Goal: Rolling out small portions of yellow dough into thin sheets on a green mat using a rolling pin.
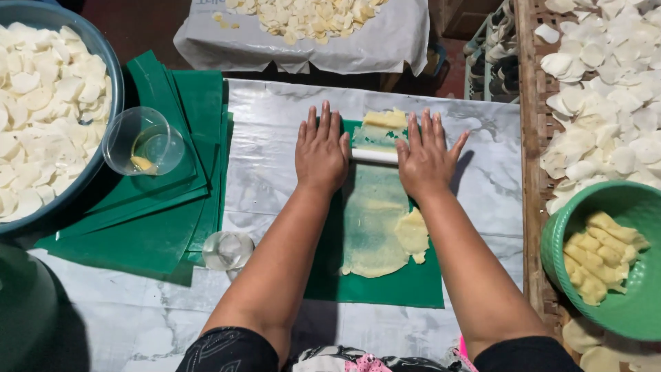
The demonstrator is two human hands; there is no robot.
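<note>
I am seeing soft, even daylight falling from the top of the frame, brightening the marble-patterned table cover (482,179) at centre. The right hand (425,160) is casting a faint shadow to its right. Glare is flaring off the clear plastic cup (143,141) at left. The lower left corner is sinking into darkness, and straight edges are bowing slightly near the frame's sides. Focus is holding sharp throughout.

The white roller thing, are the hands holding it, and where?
Not gripped. The left hand and right hand lie flat, palms pressing on the two ends of the white rolling pin, over the thin dough.
</note>
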